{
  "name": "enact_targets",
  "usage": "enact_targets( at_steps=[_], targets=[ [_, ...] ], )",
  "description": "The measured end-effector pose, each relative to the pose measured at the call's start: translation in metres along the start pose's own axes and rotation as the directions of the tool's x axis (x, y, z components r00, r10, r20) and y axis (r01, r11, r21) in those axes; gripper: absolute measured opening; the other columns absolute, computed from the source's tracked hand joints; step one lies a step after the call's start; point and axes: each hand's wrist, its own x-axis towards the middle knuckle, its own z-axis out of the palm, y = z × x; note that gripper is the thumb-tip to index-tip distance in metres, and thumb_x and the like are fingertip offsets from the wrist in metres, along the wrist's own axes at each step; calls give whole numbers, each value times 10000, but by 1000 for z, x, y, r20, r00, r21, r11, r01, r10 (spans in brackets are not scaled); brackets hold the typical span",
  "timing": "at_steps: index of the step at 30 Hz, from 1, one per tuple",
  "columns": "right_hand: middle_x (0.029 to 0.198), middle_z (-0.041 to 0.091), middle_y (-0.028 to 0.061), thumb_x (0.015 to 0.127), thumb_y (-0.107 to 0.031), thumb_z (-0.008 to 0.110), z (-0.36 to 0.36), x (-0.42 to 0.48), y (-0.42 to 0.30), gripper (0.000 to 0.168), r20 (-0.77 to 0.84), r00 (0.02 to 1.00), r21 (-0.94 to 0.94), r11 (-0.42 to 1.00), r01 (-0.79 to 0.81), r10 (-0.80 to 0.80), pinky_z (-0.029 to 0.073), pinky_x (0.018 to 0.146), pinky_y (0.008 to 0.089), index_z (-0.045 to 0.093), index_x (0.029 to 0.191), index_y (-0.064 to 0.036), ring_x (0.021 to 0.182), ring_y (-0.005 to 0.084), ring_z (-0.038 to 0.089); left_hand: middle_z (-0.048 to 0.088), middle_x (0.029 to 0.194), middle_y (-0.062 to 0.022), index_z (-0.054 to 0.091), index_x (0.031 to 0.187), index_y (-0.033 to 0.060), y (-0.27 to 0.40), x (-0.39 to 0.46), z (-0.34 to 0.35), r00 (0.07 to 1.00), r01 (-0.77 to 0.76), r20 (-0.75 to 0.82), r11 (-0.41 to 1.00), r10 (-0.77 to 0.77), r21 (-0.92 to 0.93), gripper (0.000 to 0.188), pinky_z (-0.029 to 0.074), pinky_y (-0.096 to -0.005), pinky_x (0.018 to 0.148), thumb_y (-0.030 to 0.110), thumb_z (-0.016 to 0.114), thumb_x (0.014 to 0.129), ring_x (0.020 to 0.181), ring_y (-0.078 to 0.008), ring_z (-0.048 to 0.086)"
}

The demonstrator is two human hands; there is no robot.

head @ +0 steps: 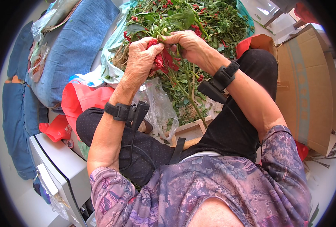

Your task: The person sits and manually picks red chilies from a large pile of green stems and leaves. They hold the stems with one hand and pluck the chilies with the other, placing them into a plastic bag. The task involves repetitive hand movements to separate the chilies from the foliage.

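My left hand (143, 54) pinches a wrinkled red chili pepper (152, 43) between thumb and finger, and more red peppers (163, 61) hang just below it. Close beside it, my right hand (185, 45) is closed around the green stems of a leafy pepper plant (188, 93). The fingertips of both hands nearly meet. From my hands the plant's long branching stem runs down towards my lap. Beyond them lies a large heap of cut pepper plants (222, 17) with green leaves and scattered red peppers, on a pale teal cloth (109, 51).
Between my knees are a clear plastic bag (156, 105) and a wooden frame (195, 128). Red bags (85, 95) lie by my left knee. A cardboard box (304, 90) stands at the right. Blue denim-like fabric (71, 51) covers something at the left, above a white cabinet (63, 161).
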Motion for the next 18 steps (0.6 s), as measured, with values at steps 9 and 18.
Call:
enact_targets(
  at_steps=[9,18],
  targets=[
    [605,565,61,662,7,723,3,5,9,82,-100,993,-60,997,51,-56,366,499,278,642,656,16,533,139,465,598,684,4,640,879,-21,-12,4,5,995,-45,-78,968,66,245,87,399,-186,473,37,592,835,543,-31,501],
    [593,567,95,656,30,706,14,2,15,91,-149,980,-35,991,129,-133,411,529,317,620,629,28,552,171,506,559,610,4,624,755,-26,-19,10,6,984,-17,-154,900,93,436,84,363,-237,444,37,576,784,500,-57,473]
  ],
)
